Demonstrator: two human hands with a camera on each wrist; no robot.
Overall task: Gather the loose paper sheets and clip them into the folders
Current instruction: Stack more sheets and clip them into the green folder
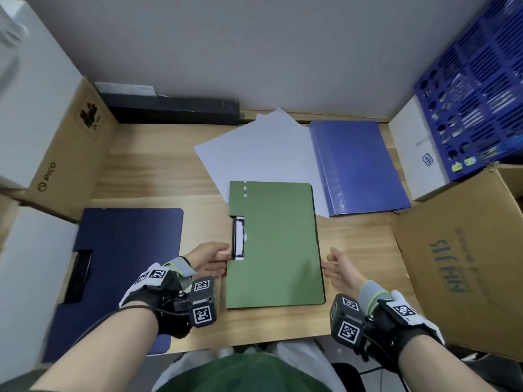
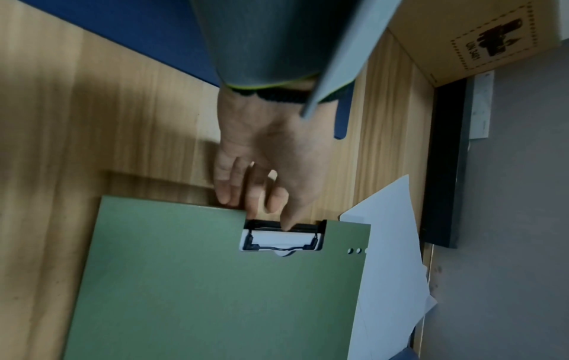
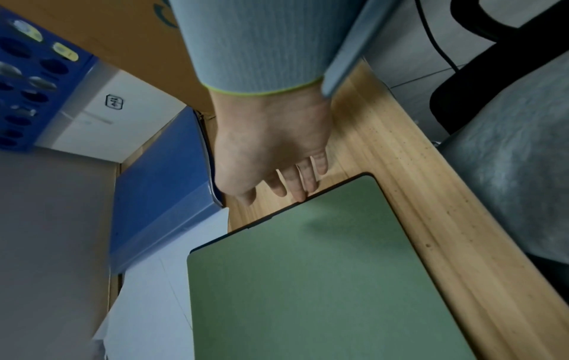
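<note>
A closed green folder (image 1: 274, 244) lies flat in the middle of the wooden desk. Its black clip (image 1: 238, 237) sits on the left edge over a strip of white paper. My left hand (image 1: 215, 257) is at that edge; in the left wrist view its thumb tip rests on the clip (image 2: 283, 229) and its fingers (image 2: 226, 192) touch the folder's rim. My right hand (image 1: 336, 267) lies open at the right edge, straight fingertips (image 3: 300, 192) against the folder (image 3: 307, 280). Loose white sheets (image 1: 263, 148) fan out behind the folder, partly under it.
A dark blue clip folder (image 1: 124, 264) lies at the left and a blue folder (image 1: 359, 165) at the back right. Cardboard boxes (image 1: 62, 154) (image 1: 458, 264), a white box (image 1: 416, 154), a blue crate (image 1: 475, 80) and a black box (image 1: 172, 108) ring the desk.
</note>
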